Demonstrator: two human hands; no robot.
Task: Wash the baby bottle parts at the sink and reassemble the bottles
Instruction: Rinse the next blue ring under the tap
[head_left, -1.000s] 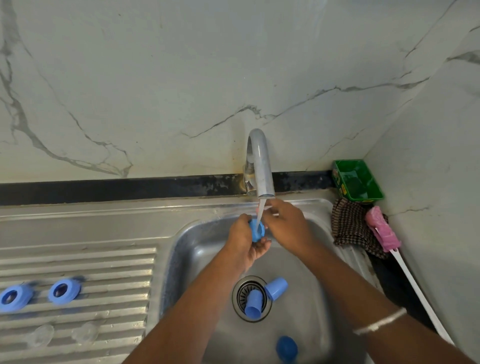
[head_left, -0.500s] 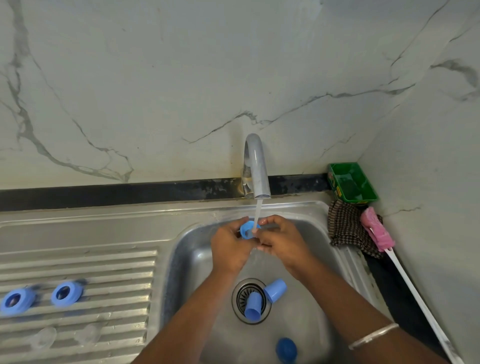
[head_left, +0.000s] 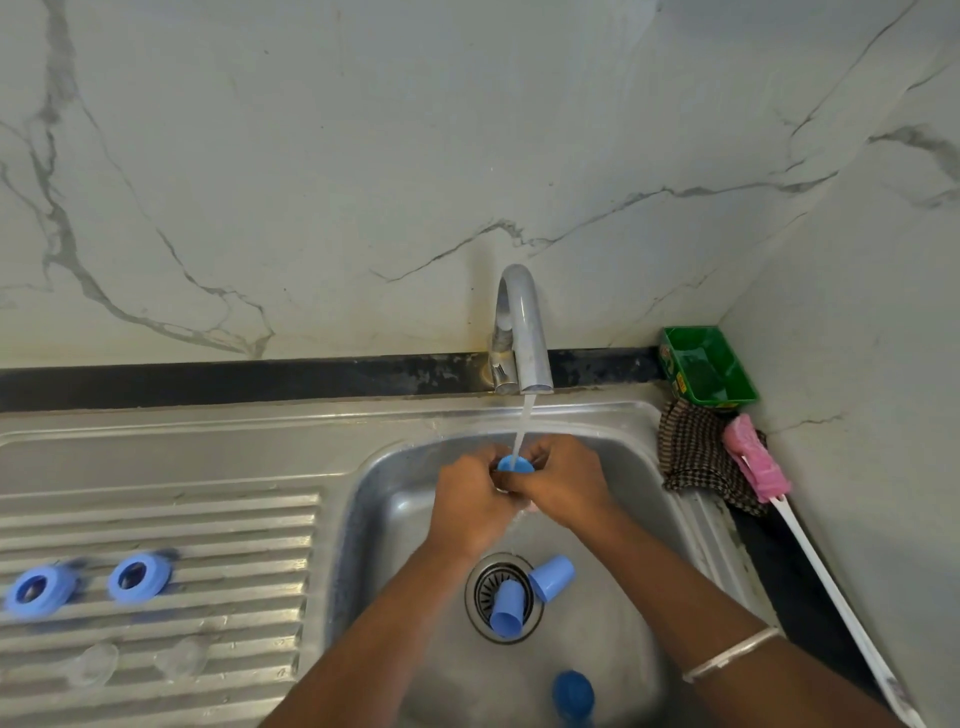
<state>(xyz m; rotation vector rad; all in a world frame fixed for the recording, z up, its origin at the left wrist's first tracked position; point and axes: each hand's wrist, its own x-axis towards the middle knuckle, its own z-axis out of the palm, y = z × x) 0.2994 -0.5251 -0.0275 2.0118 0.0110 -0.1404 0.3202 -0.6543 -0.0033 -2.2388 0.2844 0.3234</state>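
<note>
Rinsing a small blue bottle part (head_left: 515, 464) directly under the tap (head_left: 522, 332), in the falling stream of water (head_left: 521, 431), above the sink basin (head_left: 395, 499). Left hand (head_left: 470, 501) just left of the stream, right hand (head_left: 563, 480) just right of it, both with fingers curled round the part in a close grip, knuckles nearly touching; only the part's top rim visible between them, so its exact kind not clear.

Best done by turning the part slowly so the stream reaches the hollow side and the rim all round, rubbing with the thumbs, then tipping it to drain. Worth keeping the grip firm, since wet plastic probably slips, and a drop would land near the drain (head_left: 503, 597) below the tap.

Still to wash, by the look of it: two light blue caps (head_left: 550, 577) lying on the drain below the tap, and a darker blue piece (head_left: 573, 693) lower still in the basin. Left of the tap, on the ribbed draining board (head_left: 234, 519), two blue collar rings (head_left: 139, 577) and two clear teats (head_left: 179, 659). Sensible to set the rinsed part beside those. Right of the tap, a pink bottle brush (head_left: 756, 460) for the insides.
</note>
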